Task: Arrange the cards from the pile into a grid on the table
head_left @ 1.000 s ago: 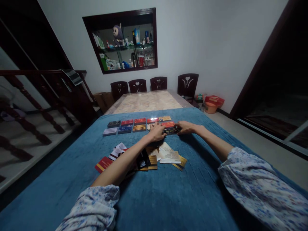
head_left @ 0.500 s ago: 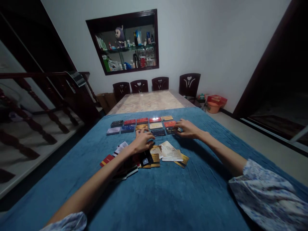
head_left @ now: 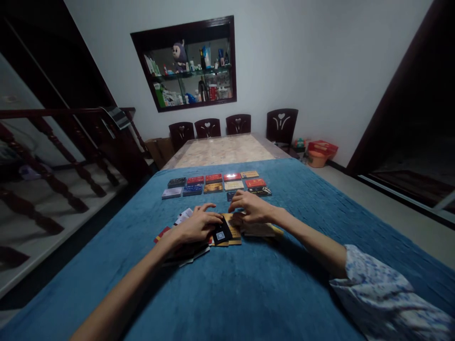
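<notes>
Two neat rows of cards (head_left: 213, 183) lie side by side on the blue cloth (head_left: 249, 284). Nearer to me is a loose pile of cards (head_left: 231, 233), red, black, gold and beige. My left hand (head_left: 195, 226) lies flat on the left part of the pile, fingers stretched toward a black card (head_left: 221, 234). My right hand (head_left: 253, 209) is over the right part of the pile, fingers curled down and pinching the edge of a beige card (head_left: 237, 217). More beige cards (head_left: 261, 230) show under its wrist.
Beyond the blue cloth the marble table top (head_left: 220, 150) runs to several dark chairs (head_left: 280, 124) by the wall. A wall niche (head_left: 192, 61) holds bottles and a toy. A wooden stair rail (head_left: 71, 142) is at the left, a red basin (head_left: 318, 152) on the floor at the right.
Both hands have drawn back from the far rows to the near pile. The left hand came down onto the pile; the right hand left the row's right end and closed on a beige card.
</notes>
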Motion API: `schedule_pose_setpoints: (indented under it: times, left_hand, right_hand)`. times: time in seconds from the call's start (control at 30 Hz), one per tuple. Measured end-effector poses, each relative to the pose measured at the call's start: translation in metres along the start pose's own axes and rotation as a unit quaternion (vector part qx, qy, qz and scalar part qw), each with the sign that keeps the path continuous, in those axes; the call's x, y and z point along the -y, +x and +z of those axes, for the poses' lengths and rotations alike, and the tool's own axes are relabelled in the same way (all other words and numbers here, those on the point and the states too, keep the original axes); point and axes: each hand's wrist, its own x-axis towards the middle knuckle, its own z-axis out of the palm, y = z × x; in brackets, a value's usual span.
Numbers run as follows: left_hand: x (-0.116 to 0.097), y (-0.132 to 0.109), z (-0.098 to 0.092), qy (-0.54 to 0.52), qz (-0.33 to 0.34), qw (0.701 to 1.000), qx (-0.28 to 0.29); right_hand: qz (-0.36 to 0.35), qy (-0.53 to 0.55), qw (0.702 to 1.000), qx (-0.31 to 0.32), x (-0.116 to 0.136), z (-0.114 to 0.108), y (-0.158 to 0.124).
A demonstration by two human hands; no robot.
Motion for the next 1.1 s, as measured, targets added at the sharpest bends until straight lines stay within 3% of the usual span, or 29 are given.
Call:
schedule_pose_setpoints:
  times: [0.23, 0.63, 0.9, 1.1]
  left_hand:
    - [-0.005, 0.003, 0.007, 0.026, -0.022, 0.999, 0.029]
    - [-0.022, 0.019, 0.008, 0.091, -0.061, 0.992, 0.054]
    - [-0.016, 0.040, 0.008, 0.087, -0.092, 0.991, 0.049]
    - [-0.011, 0.045, 0.001, 0.055, -0.072, 0.994, 0.055]
  right_hand:
    - [-0.022, 0.017, 0.999, 0.031, 0.009, 0.008, 0.001]
    - [0.080, -0.037, 0.991, 0.104, 0.013, 0.006, -0.008]
    - [0.110, -0.070, 0.984, 0.118, 0.011, 0.004, -0.008]
    - [0.079, -0.059, 0.989, 0.110, 0.003, 0.004, -0.009]
